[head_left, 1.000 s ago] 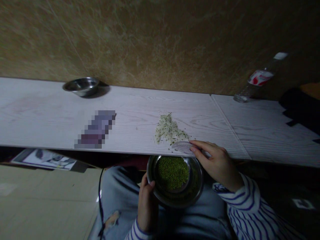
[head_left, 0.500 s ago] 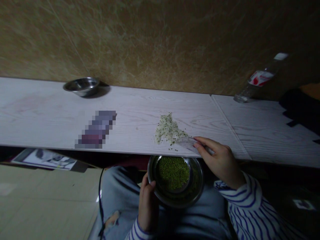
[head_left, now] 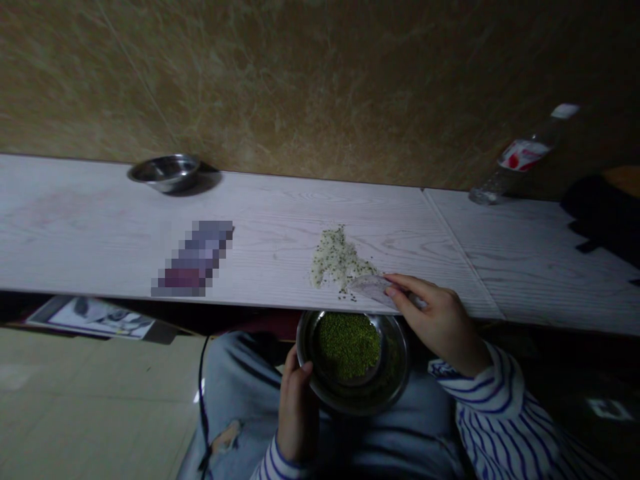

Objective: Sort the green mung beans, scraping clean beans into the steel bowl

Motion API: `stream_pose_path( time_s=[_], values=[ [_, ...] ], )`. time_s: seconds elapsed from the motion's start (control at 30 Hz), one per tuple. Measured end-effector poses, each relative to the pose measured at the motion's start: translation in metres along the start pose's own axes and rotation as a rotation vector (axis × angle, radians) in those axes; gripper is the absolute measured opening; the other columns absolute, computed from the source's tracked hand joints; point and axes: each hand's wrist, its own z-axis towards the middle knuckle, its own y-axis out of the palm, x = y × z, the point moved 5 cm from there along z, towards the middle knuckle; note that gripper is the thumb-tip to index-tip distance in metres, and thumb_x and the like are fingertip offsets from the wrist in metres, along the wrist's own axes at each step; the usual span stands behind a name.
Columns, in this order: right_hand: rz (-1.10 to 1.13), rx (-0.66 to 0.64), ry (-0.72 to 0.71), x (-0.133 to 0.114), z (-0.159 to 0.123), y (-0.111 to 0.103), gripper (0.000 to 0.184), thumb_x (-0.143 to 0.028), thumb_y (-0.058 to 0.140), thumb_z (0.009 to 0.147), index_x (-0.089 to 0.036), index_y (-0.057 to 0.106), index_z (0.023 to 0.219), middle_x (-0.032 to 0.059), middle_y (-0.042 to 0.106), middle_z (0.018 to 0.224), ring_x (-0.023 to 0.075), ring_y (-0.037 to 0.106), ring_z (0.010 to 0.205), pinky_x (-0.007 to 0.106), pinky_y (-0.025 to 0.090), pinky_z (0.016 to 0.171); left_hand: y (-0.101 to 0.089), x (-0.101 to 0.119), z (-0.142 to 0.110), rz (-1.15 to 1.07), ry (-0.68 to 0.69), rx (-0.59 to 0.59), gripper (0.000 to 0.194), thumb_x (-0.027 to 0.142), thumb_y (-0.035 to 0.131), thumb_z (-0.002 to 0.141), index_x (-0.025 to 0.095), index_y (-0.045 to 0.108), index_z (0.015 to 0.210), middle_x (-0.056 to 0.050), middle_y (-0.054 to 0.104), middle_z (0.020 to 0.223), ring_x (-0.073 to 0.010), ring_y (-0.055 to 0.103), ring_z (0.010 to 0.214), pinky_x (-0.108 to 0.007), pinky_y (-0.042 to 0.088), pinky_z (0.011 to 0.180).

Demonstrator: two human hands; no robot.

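Observation:
My left hand (head_left: 296, 407) grips the near left rim of a steel bowl (head_left: 395, 373), which sits over my lap just below the table edge. Green mung beans (head_left: 347, 347) cover the bottom of this bowl. Pinched in my right hand (head_left: 440, 320) is a clear plastic piece with a curved edge, which looks like a protractor (head_left: 371, 288). It rests low over the table near the front edge, beside the lower right of a pile of white rice mixed with green beans (head_left: 337, 257). A few loose beans lie between the pile and the edge.
The pale wood-grain table (head_left: 270, 207) runs along a marbled wall. On it stand another steel bowl (head_left: 165, 175) at the back left, a blurred-out flat object (head_left: 193, 260), a clear bottle (head_left: 523, 157) and a dark item (head_left: 600, 213) at the right.
My right hand has shifted slightly right and up with the protractor, then stayed nearly still. A few beans now lie separated below the pile. My left hand keeps holding the bowl.

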Motion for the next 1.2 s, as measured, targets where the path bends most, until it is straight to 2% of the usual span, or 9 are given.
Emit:
stream_pose_path(
  time_s=[0.33,0.47,0.73,0.97,1.2],
  values=[
    [0.019,0.002,0.047,0.007,-0.007,-0.007,0.024,-0.028,0.061,0.09,-0.019,0.079,0.103,0.0078,0.082,0.095,0.024,0.078,0.082,0.035,0.064,0.076,-0.001,0.002,0.0,0.02,0.016,0.005,0.04,0.036,0.072,0.074,0.02,0.073,0.111,-0.008,0.074,0.112,-0.0326,0.06,0.115,-0.04,0.047,0.093],
    [0.036,-0.009,0.05,0.005,-0.006,-0.005,0.024,-0.027,0.06,0.09,-0.02,0.079,0.103,0.0079,0.082,0.098,0.0248,0.078,0.087,0.035,0.065,0.078,-0.001,0.002,-0.001,0.032,0.034,0.005,0.04,0.036,0.071,0.075,0.021,0.073,0.112,-0.008,0.074,0.114,-0.033,0.059,0.118,-0.041,0.046,0.097],
    [0.032,-0.054,0.02,-0.001,-0.004,0.001,0.024,-0.026,0.06,0.092,-0.021,0.078,0.107,0.007,0.081,0.1,0.0231,0.078,0.086,0.034,0.064,0.08,0.001,0.003,-0.001,0.027,0.032,-0.009,0.042,0.036,0.071,0.076,0.021,0.072,0.115,-0.008,0.074,0.113,-0.0335,0.059,0.118,-0.044,0.046,0.099],
    [0.006,-0.037,0.021,0.001,0.001,0.004,0.025,-0.025,0.059,0.092,-0.019,0.078,0.107,0.0087,0.081,0.102,0.0245,0.078,0.089,0.035,0.063,0.08,-0.001,0.003,0.0,0.03,0.035,-0.006,0.047,0.038,0.072,0.075,0.022,0.071,0.119,-0.008,0.074,0.113,-0.0326,0.06,0.115,-0.041,0.048,0.092],
    [0.019,-0.033,0.019,-0.001,0.002,0.003,0.024,-0.024,0.059,0.092,-0.02,0.078,0.106,0.0081,0.081,0.102,0.0248,0.078,0.09,0.036,0.064,0.082,0.0,0.003,-0.002,0.028,0.031,0.003,0.041,0.037,0.071,0.076,0.022,0.072,0.114,-0.007,0.074,0.114,-0.0334,0.057,0.123,-0.042,0.044,0.102]
  ],
)
